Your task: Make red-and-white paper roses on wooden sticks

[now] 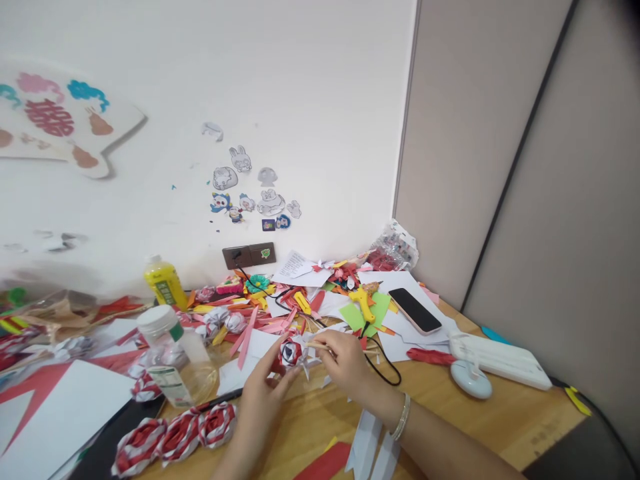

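Observation:
Around a small rolled flower of red and white paper (290, 352), the fingers of my left hand (265, 387) are closed, holding it above the table. My right hand (345, 360) pinches a thin pale wooden stick (319, 345) whose tip points at the flower's right side; whether it touches the paper I cannot tell. White paper flaps stick out below the flower. Left of my left forearm lie several twisted red-and-white paper flowers (175, 437) in a row. Beyond my right hand, a yellow glue gun (363, 303) rests on green paper (383, 308).
A clear jar (197, 363) and a yellow bottle (166, 285) stand at left. Paper strips cover the table's back. At right are a phone (415, 311), a white lamp-like device (505, 360) and a black cable (385, 380). The wall (310, 80) rises behind.

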Demonstrator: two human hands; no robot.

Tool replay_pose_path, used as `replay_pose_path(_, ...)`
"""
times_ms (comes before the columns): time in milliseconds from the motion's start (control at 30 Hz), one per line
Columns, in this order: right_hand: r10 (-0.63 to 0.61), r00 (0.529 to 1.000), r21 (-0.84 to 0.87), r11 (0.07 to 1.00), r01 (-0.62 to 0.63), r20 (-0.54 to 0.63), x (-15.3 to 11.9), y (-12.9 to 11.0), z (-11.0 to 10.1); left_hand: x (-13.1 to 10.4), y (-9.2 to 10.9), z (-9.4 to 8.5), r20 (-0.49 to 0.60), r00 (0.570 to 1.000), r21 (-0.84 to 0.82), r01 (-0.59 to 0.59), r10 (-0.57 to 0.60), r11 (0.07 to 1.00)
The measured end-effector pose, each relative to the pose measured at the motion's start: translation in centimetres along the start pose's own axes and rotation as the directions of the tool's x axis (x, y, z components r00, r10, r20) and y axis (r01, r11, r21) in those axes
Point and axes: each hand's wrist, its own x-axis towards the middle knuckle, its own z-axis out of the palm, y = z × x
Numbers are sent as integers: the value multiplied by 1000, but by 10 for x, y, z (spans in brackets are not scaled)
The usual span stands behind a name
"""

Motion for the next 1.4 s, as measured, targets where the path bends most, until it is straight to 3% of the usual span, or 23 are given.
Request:
replay_pose_path(200, -45, 997, -42, 998, 48, 60, 1, -3, 0, -1, 2, 3, 80, 996, -104, -21, 29, 994)
replay_pose_path(400, -34, 999, -67, 997, 34, -1, 2, -10, -6, -3, 8, -3, 26, 971, 136, -240, 239, 961)
replay_pose_path(533, -57, 996, -25, 998, 59, 65, 3, -11, -8, -4, 7, -4, 47, 948, 186, -319, 316, 929)
replay_pose_path(767, -73, 993, 14, 997, 72, 91, 4, -11, -5, -4, 7, -4, 32, 947, 187, -320, 320, 929)
replay_pose_path(933, 10, 997, 40, 999, -13, 81, 6, -11, -2, -4, 7, -3, 30, 946, 180, -323, 323, 929)
replay_pose_path(1033, 0, 997, -57, 998, 4, 75, 6, -11, -4, -4, 9, -2, 21, 950, 186, -311, 313, 932)
replay_pose_path(1233, -121, 979, -261, 952, 161, 162, 4, -15, -8, -5, 12, -3, -13, 960, 204, -273, 281, 940)
replay_pose_path(1400, -13, 988, -165, 986, 39, 151, 7, -14, -7, -5, 8, -2, 9, 956, 197, -288, 292, 937)
